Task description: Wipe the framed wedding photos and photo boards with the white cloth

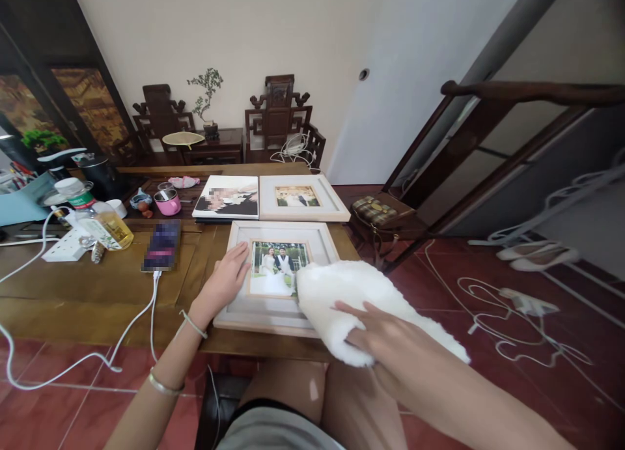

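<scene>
A white-framed wedding photo (273, 238) lies flat at the near edge of the wooden table (97, 287). My left hand (225, 279) rests flat on the frame's left side, fingers stretched out. My right hand (385, 336) presses a fluffy white cloth (342, 294) against the frame's right side, fingers bent over the cloth. The cloth hangs past the table edge over my lap. Behind this frame lie a second white frame (303, 199) and a photo print (227, 197).
A phone (162, 245) on a white charging cable lies left of the frame. Further left stand a bottle of yellow liquid (110, 225), a power strip (63, 245), a pink cup (168, 202) and a kettle. Cables and shoes lie on the red floor at right.
</scene>
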The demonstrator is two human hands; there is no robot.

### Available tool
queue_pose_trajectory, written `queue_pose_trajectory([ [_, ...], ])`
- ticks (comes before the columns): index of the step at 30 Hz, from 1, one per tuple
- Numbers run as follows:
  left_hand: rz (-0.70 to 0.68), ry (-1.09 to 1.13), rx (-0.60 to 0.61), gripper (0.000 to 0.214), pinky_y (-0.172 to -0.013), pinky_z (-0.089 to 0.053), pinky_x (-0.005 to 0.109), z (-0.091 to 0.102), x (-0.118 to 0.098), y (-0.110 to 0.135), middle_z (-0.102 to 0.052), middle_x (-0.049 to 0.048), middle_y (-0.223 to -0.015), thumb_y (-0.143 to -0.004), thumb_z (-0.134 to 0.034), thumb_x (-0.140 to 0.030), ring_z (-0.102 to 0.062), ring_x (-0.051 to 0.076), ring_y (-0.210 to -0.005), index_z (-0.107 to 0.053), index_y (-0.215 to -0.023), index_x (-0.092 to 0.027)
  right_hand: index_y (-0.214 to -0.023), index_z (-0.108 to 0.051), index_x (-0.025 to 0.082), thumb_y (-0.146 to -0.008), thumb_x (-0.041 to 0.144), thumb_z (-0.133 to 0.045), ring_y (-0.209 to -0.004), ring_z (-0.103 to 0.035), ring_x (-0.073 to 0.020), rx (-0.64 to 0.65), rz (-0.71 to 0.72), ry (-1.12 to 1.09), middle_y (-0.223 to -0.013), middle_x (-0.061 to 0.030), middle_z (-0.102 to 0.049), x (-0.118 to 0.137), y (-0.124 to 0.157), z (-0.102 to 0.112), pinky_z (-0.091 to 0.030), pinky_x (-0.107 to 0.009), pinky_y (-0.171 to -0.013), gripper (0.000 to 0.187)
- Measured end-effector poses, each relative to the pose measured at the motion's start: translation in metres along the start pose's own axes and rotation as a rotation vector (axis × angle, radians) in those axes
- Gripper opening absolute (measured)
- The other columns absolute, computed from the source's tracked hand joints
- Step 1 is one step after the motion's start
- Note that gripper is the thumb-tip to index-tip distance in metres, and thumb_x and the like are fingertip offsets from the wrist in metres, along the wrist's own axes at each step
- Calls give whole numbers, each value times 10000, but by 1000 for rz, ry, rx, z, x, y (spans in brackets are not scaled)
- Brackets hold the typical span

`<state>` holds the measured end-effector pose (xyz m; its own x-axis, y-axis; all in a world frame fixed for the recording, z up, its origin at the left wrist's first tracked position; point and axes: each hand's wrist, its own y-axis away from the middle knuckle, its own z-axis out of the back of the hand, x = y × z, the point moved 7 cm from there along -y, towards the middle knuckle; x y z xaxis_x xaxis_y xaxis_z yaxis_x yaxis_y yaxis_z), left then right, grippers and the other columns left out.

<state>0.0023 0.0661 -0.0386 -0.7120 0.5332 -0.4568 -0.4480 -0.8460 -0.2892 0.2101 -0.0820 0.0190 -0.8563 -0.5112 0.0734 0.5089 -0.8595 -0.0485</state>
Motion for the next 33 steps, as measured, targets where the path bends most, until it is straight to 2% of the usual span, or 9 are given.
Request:
queue_pose_trajectory([
  [5,-30,-3,16,394,-1121,-302,482,1,-1,0,-415,143,-1455,-963,-384,-288,-350,240,-1373,-500,-1315,-152,-927,-707,107,-612,-50,-424,-1241,-513,-296,-19,-121,86,-1340,-193,-544,-32,-47,-9,-391,-460,-1049,451],
  [9,-25,-4,32,400,-1113,-315,488,-1,2,0,-420,143,-1452,-962,-383,-288,-354,244,-1371,-495,-1322,-152,-1013,-688,60,-690,-24,-451,-1317,-416,-327,-150,-147,144,-1394,-215,-481,-63,-95,-8,-332,-506,-1076,410],
  [12,-5,-6,32,410,-1113,-322,478,-1,3,-1,-422,141,-1451,-959,-389,-292,-353,245,-1373,-491,-1330,-149,-1015,-694,69,-731,-12,-464,-1360,-335,-351,-255,-159,216,-1457,-177,-411,-77,-119,-4,-301,-543,-1082,375],
  [15,15,-14,37,421,-1118,-316,477,-1,2,-1,-419,139,-1454,-959,-390,-296,-350,245,-1374,-484,-1339,-140,-978,-712,100,-729,-16,-488,-1347,-347,-361,-209,-124,262,-1438,-146,-450,-77,-130,-12,-302,-571,-1062,354],
  [17,22,-23,45,428,-1122,-308,483,-1,1,-1,-410,136,-1461,-962,-381,-296,-345,246,-1376,-474,-1347,-133,-967,-715,103,-710,-18,-513,-1323,-381,-366,-133,-82,269,-1404,-158,-490,-71,-128,-23,-315,-571,-1048,348],
  [20,26,-33,46,436,-1125,-302,485,-1,0,-1,-389,132,-1475,-966,-369,-292,-330,244,-1384,-452,-1364,-133,-952,-716,99,-706,-4,-533,-1291,-428,-357,-90,-34,270,-1387,-189,-499,-52,-108,-31,-331,-542,-1045,324],
  [28,18,-31,29,425,-1131,-293,487,-1,-1,0,-392,133,-1473,-967,-360,-280,-328,242,-1385,-455,-1357,-139,-818,-730,176,-602,-20,-515,-1204,-535,-314,-100,63,98,-1318,-135,-580,13,-13,-20,-437,-476,-994,362],
  [30,11,-14,15,422,-1126,-304,484,2,-4,0,-408,133,-1463,-962,-369,-275,-346,243,-1375,-463,-1353,-144,-830,-733,183,-605,-22,-499,-1211,-534,-304,-73,56,44,-1324,-128,-576,19,-6,-18,-442,-467,-997,383],
  [33,-13,25,-14,421,-1121,-328,461,6,-8,0,-455,144,-1426,-952,-380,-260,-392,243,-1348,-487,-1337,-127,-853,-740,166,-610,-16,-499,-1265,-478,-345,0,8,0,-1347,-149,-549,19,-16,-20,-392,-537,-1032,388],
])
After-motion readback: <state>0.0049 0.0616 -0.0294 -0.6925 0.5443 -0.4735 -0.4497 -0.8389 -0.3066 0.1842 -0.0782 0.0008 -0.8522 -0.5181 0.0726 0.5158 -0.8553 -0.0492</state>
